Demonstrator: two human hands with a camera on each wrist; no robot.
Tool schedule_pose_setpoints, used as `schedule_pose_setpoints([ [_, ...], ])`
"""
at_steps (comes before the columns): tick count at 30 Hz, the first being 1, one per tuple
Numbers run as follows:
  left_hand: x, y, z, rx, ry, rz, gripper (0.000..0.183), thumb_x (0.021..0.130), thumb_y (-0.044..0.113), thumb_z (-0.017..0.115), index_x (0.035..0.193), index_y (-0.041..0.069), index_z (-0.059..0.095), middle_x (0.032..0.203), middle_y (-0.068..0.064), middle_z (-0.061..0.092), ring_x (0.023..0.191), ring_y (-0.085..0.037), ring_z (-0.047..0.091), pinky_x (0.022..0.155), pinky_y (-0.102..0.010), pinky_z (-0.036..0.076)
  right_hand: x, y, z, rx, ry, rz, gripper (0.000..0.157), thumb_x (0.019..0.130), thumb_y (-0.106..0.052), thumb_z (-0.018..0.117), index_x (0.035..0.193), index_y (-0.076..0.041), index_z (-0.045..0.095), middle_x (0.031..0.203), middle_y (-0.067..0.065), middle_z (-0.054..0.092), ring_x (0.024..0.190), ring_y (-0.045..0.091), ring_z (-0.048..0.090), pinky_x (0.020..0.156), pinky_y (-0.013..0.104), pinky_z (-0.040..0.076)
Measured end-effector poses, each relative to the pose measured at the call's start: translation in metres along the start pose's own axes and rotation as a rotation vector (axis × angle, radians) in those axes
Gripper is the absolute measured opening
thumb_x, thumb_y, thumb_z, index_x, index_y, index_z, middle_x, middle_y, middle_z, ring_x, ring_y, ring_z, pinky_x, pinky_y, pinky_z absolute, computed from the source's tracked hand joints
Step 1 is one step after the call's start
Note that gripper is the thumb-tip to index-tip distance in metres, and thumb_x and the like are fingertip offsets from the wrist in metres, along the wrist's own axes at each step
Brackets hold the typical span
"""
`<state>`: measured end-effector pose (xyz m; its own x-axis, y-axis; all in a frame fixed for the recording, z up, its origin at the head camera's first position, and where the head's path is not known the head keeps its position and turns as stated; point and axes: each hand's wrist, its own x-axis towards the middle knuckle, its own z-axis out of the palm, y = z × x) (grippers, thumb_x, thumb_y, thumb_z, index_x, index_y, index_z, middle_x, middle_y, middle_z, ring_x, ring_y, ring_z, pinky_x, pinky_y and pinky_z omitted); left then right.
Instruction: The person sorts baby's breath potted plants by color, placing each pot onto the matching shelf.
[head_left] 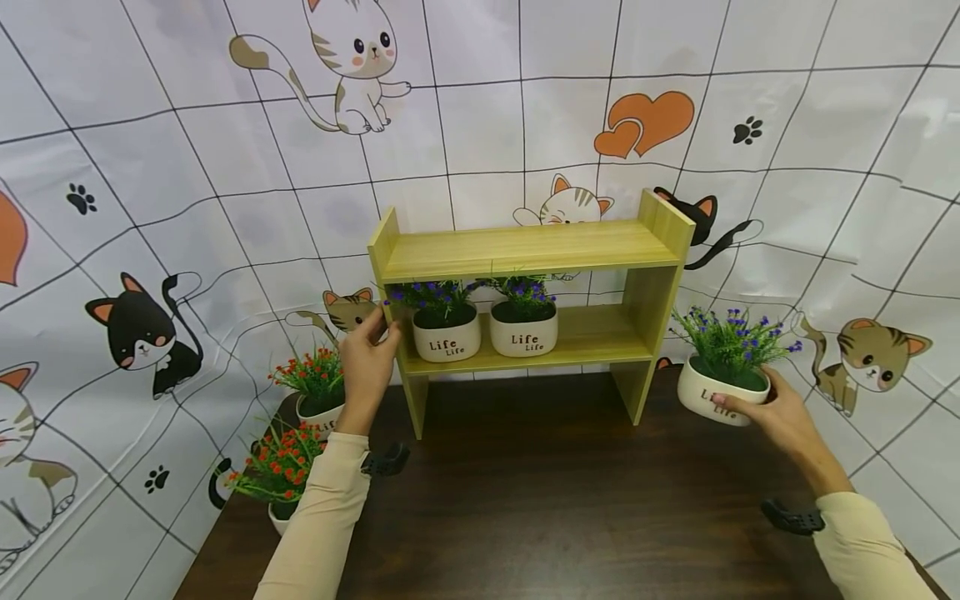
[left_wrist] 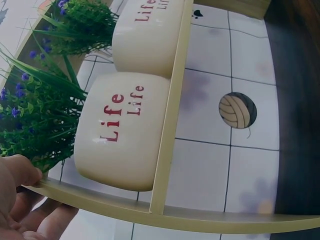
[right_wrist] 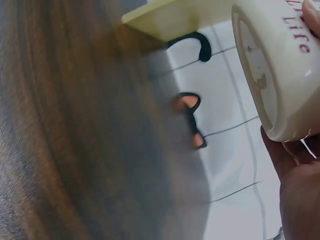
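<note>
In the head view my right hand (head_left: 780, 417) holds a white flowerpot (head_left: 723, 392) with purple flowers, thumb across its "Life" lettering. The right wrist view shows the flowerpot (right_wrist: 285, 75) tilted, its underside raised off the dark table. My left hand (head_left: 367, 362) grips the left side panel of a light wooden shelf (head_left: 525, 250). In the left wrist view the thumb of that hand (left_wrist: 25, 200) lies inside the panel's edge and the fingers lie outside. Two more purple-flowered pots, a left one (head_left: 447, 340) and a right one (head_left: 525, 335), stand side by side on the shelf's middle board.
Two pots with red flowers, a rear one (head_left: 318, 408) and a front one (head_left: 281, 512), stand at the table's left, partly behind my left sleeve. The shelf stands on a dark brown table (head_left: 510, 500) against a wall covering (head_left: 480, 125) printed with cats.
</note>
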<state>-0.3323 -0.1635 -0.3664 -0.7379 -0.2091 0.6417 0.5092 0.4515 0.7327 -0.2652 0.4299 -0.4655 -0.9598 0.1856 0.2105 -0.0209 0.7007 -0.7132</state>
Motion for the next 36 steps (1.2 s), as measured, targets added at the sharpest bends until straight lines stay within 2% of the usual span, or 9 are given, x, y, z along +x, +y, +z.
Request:
schedule_pose_setpoints([
  [3, 0.0, 0.001, 0.0, -0.001, 0.001, -0.008, 0.041, 0.1, -0.002, 0.067, 0.14, 0.003, 0.07, 0.127, -0.026, 0.074, 0.119, -0.038, 0.073, 0.094, -0.045, 0.06, -0.001, -0.01, -0.006, 0.019, -0.003, -0.024, 0.102, 0.095, -0.04, 0.078, 0.163, 0.012, 0.024, 0.125, 0.035, 0.063, 0.087, -0.007, 0.049, 0.072, 0.013, 0.041],
  [5, 0.0, 0.002, -0.001, 0.0, 0.001, -0.011, 0.041, 0.1, -0.002, 0.067, 0.14, 0.003, 0.07, 0.127, -0.026, 0.074, 0.119, -0.038, 0.073, 0.094, -0.046, 0.06, -0.001, -0.016, -0.009, 0.033, 0.007, -0.053, 0.095, 0.095, -0.037, 0.078, 0.162, 0.01, 0.029, 0.118, 0.029, 0.066, 0.086, -0.008, 0.05, 0.071, 0.013, 0.041],
  [7, -0.001, 0.002, -0.001, -0.001, -0.001, -0.012, 0.041, 0.1, -0.002, 0.067, 0.14, 0.003, 0.07, 0.127, -0.025, 0.074, 0.119, -0.038, 0.073, 0.094, -0.046, 0.06, -0.002, -0.022, -0.012, 0.059, 0.019, -0.089, 0.085, 0.095, -0.033, 0.079, 0.158, 0.007, 0.038, 0.108, 0.013, 0.068, 0.084, -0.007, 0.052, 0.07, 0.014, 0.043],
  [10, -0.001, 0.002, -0.001, -0.004, 0.001, -0.006, 0.04, 0.099, -0.003, 0.067, 0.139, 0.003, 0.07, 0.127, -0.025, 0.074, 0.119, -0.038, 0.073, 0.094, -0.047, 0.06, -0.005, -0.032, -0.016, 0.083, 0.04, -0.139, 0.069, 0.094, -0.028, 0.08, 0.147, 0.003, 0.047, 0.095, -0.011, 0.063, 0.082, -0.004, 0.054, 0.069, 0.015, 0.045],
  [13, -0.001, 0.001, -0.001, -0.004, 0.006, 0.005, 0.04, 0.099, -0.003, 0.067, 0.138, 0.002, 0.071, 0.126, -0.026, 0.074, 0.119, -0.039, 0.073, 0.094, -0.048, 0.06, -0.007, -0.04, -0.02, 0.087, 0.051, -0.164, 0.06, 0.094, -0.027, 0.08, 0.139, 0.0, 0.051, 0.089, -0.022, 0.059, 0.081, -0.004, 0.054, 0.067, 0.017, 0.045],
  [20, -0.001, 0.001, -0.001, 0.002, 0.005, -0.002, 0.04, 0.1, -0.002, 0.067, 0.139, 0.001, 0.07, 0.127, -0.026, 0.074, 0.119, -0.039, 0.073, 0.093, -0.046, 0.06, -0.01, -0.063, -0.024, 0.119, 0.056, -0.214, 0.042, 0.091, -0.022, 0.082, 0.122, -0.009, 0.056, 0.088, -0.018, 0.062, 0.077, 0.0, 0.057, 0.062, 0.021, 0.048],
  [24, -0.001, 0.002, -0.001, 0.0, 0.005, -0.009, 0.04, 0.1, -0.002, 0.066, 0.139, 0.001, 0.07, 0.128, -0.026, 0.073, 0.119, -0.039, 0.073, 0.093, -0.044, 0.06, -0.011, -0.078, -0.024, 0.144, 0.041, -0.255, 0.038, 0.091, -0.018, 0.082, 0.117, -0.013, 0.055, 0.087, -0.015, 0.063, 0.075, 0.003, 0.058, 0.062, 0.022, 0.048],
  [32, -0.001, 0.002, -0.001, 0.0, 0.001, 0.002, 0.04, 0.1, -0.002, 0.066, 0.14, 0.001, 0.069, 0.127, -0.027, 0.074, 0.119, -0.039, 0.073, 0.095, -0.048, 0.06, -0.009, -0.106, -0.018, 0.198, -0.02, -0.306, 0.044, 0.09, -0.012, 0.082, 0.124, -0.012, 0.054, 0.095, -0.019, 0.068, 0.082, 0.0, 0.066, 0.066, 0.019, 0.054],
  [36, -0.002, 0.003, -0.001, -0.001, 0.002, -0.009, 0.04, 0.1, -0.002, 0.067, 0.14, 0.001, 0.069, 0.127, -0.026, 0.074, 0.118, -0.037, 0.074, 0.094, -0.041, 0.061, -0.007, -0.117, -0.013, 0.2, -0.035, -0.32, 0.049, 0.09, -0.013, 0.082, 0.129, -0.011, 0.054, 0.1, -0.018, 0.067, 0.085, 0.0, 0.066, 0.068, 0.019, 0.055],
])
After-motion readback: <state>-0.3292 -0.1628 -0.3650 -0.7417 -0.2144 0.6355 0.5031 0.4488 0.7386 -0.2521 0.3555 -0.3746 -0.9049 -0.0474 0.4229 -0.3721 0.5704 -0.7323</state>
